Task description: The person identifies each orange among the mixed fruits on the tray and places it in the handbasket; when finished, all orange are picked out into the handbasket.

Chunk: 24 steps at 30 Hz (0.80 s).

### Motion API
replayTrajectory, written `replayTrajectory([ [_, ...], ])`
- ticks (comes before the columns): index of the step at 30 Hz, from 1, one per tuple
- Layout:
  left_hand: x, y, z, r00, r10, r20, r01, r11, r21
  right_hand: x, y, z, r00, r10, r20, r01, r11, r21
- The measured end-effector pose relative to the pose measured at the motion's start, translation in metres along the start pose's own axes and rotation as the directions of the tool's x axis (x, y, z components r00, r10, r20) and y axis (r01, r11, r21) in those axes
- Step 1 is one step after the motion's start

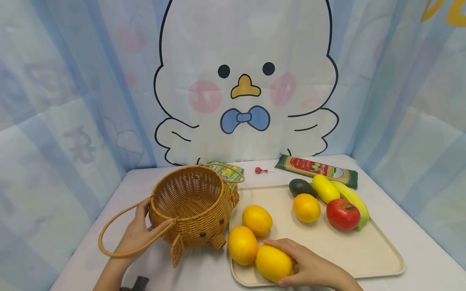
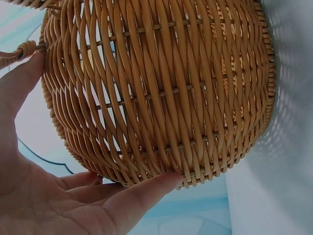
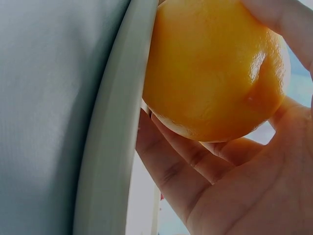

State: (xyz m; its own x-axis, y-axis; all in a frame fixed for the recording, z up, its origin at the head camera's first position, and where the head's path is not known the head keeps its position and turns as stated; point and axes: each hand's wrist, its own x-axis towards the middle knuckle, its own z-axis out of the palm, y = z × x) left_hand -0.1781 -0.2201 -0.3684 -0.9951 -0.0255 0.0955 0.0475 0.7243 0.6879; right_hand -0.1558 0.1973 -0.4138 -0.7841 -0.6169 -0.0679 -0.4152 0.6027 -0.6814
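Observation:
My left hand (image 1: 132, 234) grips the rim of a brown wicker basket (image 1: 196, 228), beside its lowered loop handle. The basket has an animal face and looks empty inside. In the left wrist view, fingers and thumb of that hand (image 2: 54, 200) spread against the woven side (image 2: 166, 88). My right hand (image 1: 309, 264) holds an orange (image 1: 274, 263) at the front left of the beige tray (image 1: 349, 254). The right wrist view has that orange (image 3: 215, 68) between thumb and fingers, close by the tray's rim (image 3: 110, 132). Two more oranges (image 1: 242, 245) lie just beyond it.
Farther back on the tray lie another orange (image 1: 307, 207), a dark avocado (image 1: 302, 188), a lemon (image 1: 325, 188), a banana (image 1: 354, 200) and a red apple (image 1: 343, 214). Behind are a long packet (image 1: 316, 167), a lollipop (image 1: 260, 170) and a green packet (image 1: 227, 173).

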Motion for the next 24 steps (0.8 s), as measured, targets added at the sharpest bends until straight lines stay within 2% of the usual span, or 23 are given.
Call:
replayTrajectory([
  [15,-0.0014,-0.0041,0.001,1.0,0.01,0.013,-0.011,0.999,0.035,0.0025,-0.0016,0.0005,0.998,0.03,0.048,-0.035,0.995,0.098],
  [24,-0.0011,-0.0044,0.0019,1.0,0.023,0.006,-0.024,0.999,0.04,0.0035,-0.0017,0.0005,0.998,0.021,0.052,-0.025,0.996,0.083],
])
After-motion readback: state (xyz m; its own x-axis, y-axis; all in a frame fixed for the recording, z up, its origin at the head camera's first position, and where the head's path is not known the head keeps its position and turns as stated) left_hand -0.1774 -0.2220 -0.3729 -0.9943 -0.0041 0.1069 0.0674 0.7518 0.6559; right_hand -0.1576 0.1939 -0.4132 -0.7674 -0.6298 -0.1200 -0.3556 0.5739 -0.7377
